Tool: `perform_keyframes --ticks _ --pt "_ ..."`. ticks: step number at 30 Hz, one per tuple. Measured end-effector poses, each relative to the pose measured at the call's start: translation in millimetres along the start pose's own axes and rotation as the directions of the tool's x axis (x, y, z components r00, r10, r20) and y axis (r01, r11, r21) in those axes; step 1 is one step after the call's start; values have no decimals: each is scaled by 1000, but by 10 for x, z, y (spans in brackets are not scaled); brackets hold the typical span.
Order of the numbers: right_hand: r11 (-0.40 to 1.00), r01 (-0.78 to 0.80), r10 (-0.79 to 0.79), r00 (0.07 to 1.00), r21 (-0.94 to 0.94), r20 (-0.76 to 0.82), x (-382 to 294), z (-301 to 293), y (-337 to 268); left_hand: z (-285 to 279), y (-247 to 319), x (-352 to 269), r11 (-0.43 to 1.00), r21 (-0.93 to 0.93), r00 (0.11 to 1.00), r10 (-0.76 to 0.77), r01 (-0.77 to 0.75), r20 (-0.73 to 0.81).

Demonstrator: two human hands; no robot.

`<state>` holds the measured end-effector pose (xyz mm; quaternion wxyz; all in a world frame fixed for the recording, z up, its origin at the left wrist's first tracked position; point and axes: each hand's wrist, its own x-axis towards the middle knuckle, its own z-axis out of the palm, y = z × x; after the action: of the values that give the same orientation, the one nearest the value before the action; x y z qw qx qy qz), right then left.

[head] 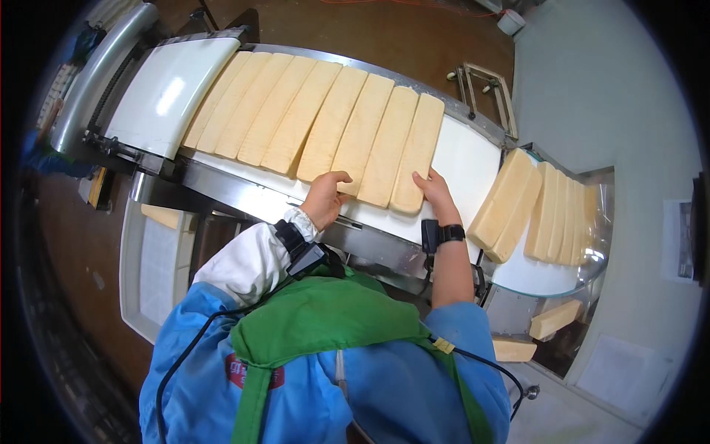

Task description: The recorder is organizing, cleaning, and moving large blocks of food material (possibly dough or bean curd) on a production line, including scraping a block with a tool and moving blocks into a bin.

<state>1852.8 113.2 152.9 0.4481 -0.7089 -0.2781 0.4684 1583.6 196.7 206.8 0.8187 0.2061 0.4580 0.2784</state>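
Note:
Several long, pale-yellow slabs [310,111], seemingly of a food product, lie side by side across a white conveyor belt [463,161]. My left hand [325,201] is at the near ends of the slabs, thumb and fingers apart, by the gap under the fourth slab from the right. My right hand [437,191] rests against the right side of the rightmost slab [419,155], its thumb on the slab's upper face. Whether either hand bears any weight cannot be told. Both wrists wear black straps with small devices.
More slabs [505,205] lie on a curved belt [532,277] at right, running to a wall opening with clear plastic. Two pieces [513,349] sit lower right. A white bin [130,266] stands at left, a metal roller machine [105,77] upper left, a wheeled frame [488,89] beyond.

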Motion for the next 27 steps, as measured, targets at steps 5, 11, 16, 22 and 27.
perform_keyframes --ticks 5,11,16,22,27 --pt "560 -204 -430 757 -803 -492 -397 -160 -60 -296 253 -94 993 103 992 74 -63 -104" --pt "407 -691 -362 478 -597 -800 -1078 -852 381 -536 502 -16 950 40 844 293 -309 -449" --pt "415 -704 -249 522 -577 -816 -1139 -888 344 -471 405 -37 957 20 877 275 -291 -393" --pt "625 -503 -296 556 -598 -777 -853 -904 685 -522 589 -26 960 47 847 266 -277 -459" --pt "647 214 8 958 732 -288 -1034 -1240 881 -1142 851 332 859 189 634 484 -476 -603"
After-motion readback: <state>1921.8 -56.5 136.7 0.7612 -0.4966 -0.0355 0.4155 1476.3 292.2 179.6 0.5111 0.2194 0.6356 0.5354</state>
